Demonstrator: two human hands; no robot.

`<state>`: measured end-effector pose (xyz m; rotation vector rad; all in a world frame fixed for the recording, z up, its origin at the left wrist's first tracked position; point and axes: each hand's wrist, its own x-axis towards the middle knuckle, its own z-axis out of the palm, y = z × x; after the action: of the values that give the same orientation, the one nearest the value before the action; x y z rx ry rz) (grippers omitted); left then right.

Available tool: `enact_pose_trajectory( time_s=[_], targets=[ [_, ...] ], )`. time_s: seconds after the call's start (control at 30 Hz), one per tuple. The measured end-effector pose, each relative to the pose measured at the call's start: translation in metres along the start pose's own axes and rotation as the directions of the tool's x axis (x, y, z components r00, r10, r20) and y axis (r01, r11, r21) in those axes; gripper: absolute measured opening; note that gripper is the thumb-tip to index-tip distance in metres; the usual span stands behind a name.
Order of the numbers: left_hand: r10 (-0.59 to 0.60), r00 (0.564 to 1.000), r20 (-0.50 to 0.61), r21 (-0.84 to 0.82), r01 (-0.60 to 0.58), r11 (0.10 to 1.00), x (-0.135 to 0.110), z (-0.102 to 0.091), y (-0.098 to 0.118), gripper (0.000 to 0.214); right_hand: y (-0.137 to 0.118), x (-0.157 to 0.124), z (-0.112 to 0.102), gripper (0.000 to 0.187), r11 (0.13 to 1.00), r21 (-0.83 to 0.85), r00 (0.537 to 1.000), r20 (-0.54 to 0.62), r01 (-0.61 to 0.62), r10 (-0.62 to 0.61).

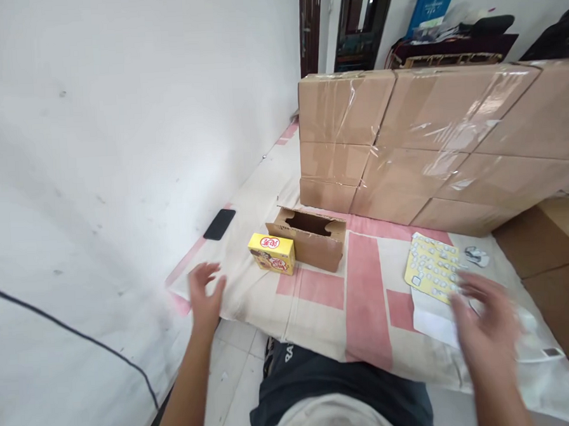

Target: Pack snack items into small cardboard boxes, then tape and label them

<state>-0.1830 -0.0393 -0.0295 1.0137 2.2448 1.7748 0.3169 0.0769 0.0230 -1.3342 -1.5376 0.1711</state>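
Note:
My left hand (207,296) hovers near the table's front left edge, fingers curved and apart, with nothing in it. To its right, a small yellow printed box (272,254) stands on the tablecloth. Touching or close behind that box is an open brown cardboard carton (309,240), its dark inside facing up. My right hand (485,317), blurred by motion, is at the right over white paper. Its thumb and fingers look apart, and I make out nothing held. Just beyond its fingertips lies a yellow sheet (433,267) with rows of pale, sticker-like spots.
A black phone (219,224) lies near the white wall. Large taped cardboard boxes (418,136) stand along the table's back, and another brown box (554,269) is at the right. White paper (433,316) lies under the yellow sheet. A black cable (81,341) hangs along the wall.

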Motion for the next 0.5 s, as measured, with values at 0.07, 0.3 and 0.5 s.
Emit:
enact_pose_trajectory(
  time_s=[0.07, 0.3, 0.5],
  targets=[
    [0.030, 0.983, 0.178, -0.056, -0.020, 0.998, 0.006, 0.041, 0.016, 0.068, -0.014, 0.018, 0.060, 0.049, 0.975, 0.219, 0.942, 0.318, 0.042, -0.112],
    [0.071, 0.937, 0.341, -0.159, -0.017, 0.987, -0.008, 0.099, 0.030, 0.068, -0.047, 0.010, 0.174, 0.022, 0.852, 0.392, 0.766, 0.405, 0.349, -0.500],
    [0.098, 0.984, 0.152, -0.226, -0.062, 0.972, -0.020, 0.022, 0.058, 0.072, -0.029, 0.021, 0.096, 0.009, 0.696, 0.360, 0.667, 0.224, 0.621, -0.711]
  ],
)
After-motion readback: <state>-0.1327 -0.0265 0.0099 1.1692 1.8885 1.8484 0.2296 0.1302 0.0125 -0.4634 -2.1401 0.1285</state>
